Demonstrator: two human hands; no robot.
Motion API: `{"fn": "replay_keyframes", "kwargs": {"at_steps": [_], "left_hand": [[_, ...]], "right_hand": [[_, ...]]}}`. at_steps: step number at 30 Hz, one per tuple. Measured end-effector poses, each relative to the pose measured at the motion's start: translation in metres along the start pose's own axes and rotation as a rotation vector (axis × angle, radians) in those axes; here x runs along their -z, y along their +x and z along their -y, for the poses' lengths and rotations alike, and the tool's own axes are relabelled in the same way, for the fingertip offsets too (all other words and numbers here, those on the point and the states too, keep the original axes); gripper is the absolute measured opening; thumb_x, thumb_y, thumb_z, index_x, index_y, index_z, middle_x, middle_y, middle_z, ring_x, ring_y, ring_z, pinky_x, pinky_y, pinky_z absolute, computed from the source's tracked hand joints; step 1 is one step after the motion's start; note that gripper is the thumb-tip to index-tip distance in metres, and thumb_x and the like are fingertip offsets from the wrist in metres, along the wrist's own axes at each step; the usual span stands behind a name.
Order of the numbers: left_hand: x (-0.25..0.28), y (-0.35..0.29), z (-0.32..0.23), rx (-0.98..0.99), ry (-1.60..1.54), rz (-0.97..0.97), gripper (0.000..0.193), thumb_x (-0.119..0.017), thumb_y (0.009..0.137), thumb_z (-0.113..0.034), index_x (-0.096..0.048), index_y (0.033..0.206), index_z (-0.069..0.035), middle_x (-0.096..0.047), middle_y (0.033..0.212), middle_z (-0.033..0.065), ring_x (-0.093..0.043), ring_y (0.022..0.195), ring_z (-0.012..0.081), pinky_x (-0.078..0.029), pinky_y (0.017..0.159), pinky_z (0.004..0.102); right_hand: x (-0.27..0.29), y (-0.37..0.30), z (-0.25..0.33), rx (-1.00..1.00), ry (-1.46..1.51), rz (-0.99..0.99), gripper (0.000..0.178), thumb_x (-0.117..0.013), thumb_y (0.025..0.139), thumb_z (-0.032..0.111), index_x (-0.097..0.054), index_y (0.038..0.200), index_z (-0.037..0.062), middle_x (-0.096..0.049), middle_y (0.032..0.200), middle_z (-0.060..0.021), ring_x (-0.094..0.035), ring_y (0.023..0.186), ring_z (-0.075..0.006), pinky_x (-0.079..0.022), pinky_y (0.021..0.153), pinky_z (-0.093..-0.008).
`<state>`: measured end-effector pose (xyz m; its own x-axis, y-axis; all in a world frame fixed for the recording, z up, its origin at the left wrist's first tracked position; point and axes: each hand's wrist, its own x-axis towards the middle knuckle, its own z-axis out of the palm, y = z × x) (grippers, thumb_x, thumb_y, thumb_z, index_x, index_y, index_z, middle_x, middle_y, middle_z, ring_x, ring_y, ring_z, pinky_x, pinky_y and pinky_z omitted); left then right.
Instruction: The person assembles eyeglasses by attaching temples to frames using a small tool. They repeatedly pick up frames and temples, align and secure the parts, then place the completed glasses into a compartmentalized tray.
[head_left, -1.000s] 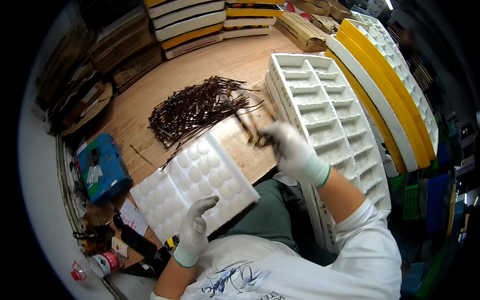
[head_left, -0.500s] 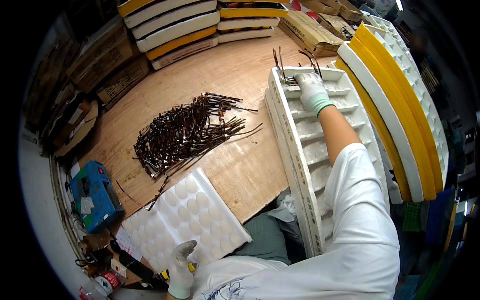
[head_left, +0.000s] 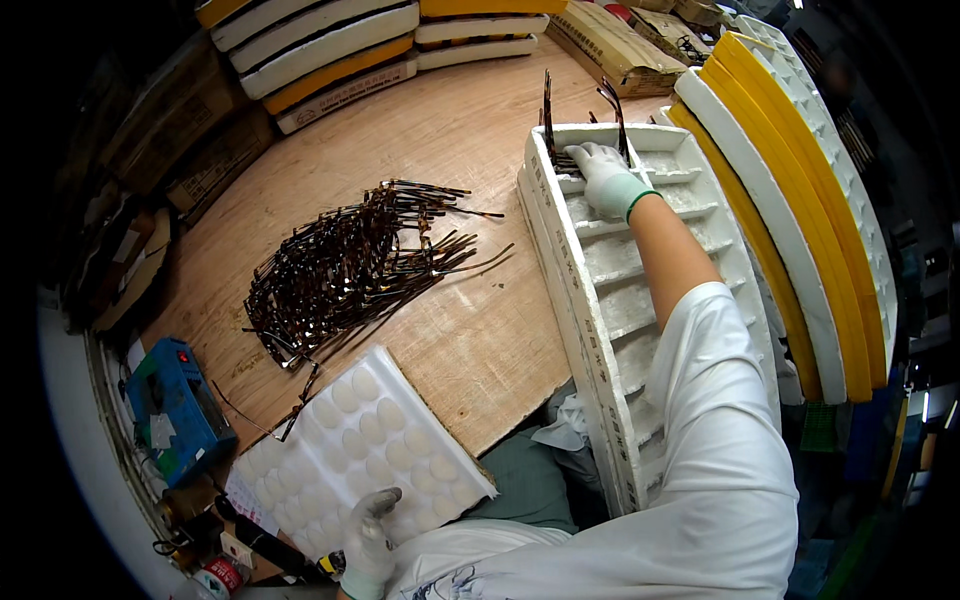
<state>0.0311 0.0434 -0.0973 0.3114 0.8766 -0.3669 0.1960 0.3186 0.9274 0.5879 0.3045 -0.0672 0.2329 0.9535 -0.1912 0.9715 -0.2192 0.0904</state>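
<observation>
Wood bench (head_left: 440, 150); right hand (head_left: 606, 178) w/ half-hidden dark strips (head_left: 560, 150) in foam tray (head_left: 600, 330).

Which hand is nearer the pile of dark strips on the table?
Right. The right hand is in the white compartment tray beside the pile of dark strips; the left hand rests on the dimpled tray, farther off.

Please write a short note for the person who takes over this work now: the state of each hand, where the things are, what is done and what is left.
Right hand: gloved, reaching into the far compartment of the white foam tray, placing dark thin pieces that stand upright there.
Left hand: gloved, resting on the near edge of the white dimpled tray, holding nothing that shows.
Done: a few pieces stand in the far compartment.
Left: a large pile of dark pieces lies on the wooden table; the nearer compartments look empty.
</observation>
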Motion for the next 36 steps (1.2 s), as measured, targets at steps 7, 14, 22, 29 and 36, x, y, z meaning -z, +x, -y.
{"fn": "replay_keyframes", "kwargs": {"at_steps": [7,14,22,29,36], "left_hand": [[0.009,0.0,-0.012,-0.066,0.128,0.036,0.065,-0.044,0.103,-0.052,-0.059,0.121,0.008,-0.063,0.126,0.0209,-0.061,0.118,0.0289,-0.046,0.103,0.0396],[0.06,0.061,-0.06,-0.396,0.886,-0.184,0.039,-0.062,0.086,-0.016,-0.062,0.12,0.003,-0.061,0.124,0.0263,-0.058,0.116,0.0423,-0.046,0.102,0.0488],[0.103,0.121,-0.059,-0.139,1.701,0.05,0.024,-0.06,0.093,-0.028,-0.069,0.102,-0.008,-0.066,0.113,0.016,-0.057,0.119,0.0324,-0.029,0.115,0.0551],[0.121,0.12,-0.049,-0.314,1.58,-0.231,0.02,-0.057,0.097,-0.027,-0.068,0.1,-0.01,-0.07,0.099,0.0108,-0.065,0.1,0.0308,-0.03,0.114,0.0596],[0.155,0.06,-0.087,-0.762,0.892,-0.487,0.02,-0.056,0.102,-0.019,-0.061,0.099,0.0,-0.062,0.085,0.0195,-0.061,0.075,0.0401,-0.048,0.063,0.0418]], "right_hand": [[-0.001,-0.021,-0.006,0.062,0.027,-0.17,0.071,-0.061,0.079,-0.003,-0.045,0.147,0.0093,-0.042,0.154,-0.0157,-0.037,0.144,-0.0342,-0.032,0.12,-0.0427],[0.004,-0.141,-0.028,-0.328,0.128,-0.37,0.051,-0.059,0.088,0.024,-0.057,0.139,0.0156,-0.051,0.143,-0.0182,-0.046,0.134,-0.0374,-0.036,0.114,-0.0487],[-0.077,-0.258,-0.075,-0.609,0.379,-0.406,0.048,-0.06,0.092,0.04,-0.067,0.129,0.0095,-0.058,0.131,-0.0249,-0.056,0.12,-0.0421,-0.045,0.104,-0.0476],[-0.095,-0.266,-0.077,-0.535,0.338,-0.552,0.042,-0.058,0.096,0.035,-0.068,0.122,0.003,-0.062,0.123,-0.0253,-0.058,0.115,-0.0427,-0.045,0.102,-0.0479],[0.007,-0.232,0.074,0.097,0.32,-0.725,0.03,-0.064,0.091,0.019,-0.066,0.115,0.0017,-0.064,0.117,-0.0209,-0.059,0.112,-0.039,-0.046,0.099,-0.0456]]}}
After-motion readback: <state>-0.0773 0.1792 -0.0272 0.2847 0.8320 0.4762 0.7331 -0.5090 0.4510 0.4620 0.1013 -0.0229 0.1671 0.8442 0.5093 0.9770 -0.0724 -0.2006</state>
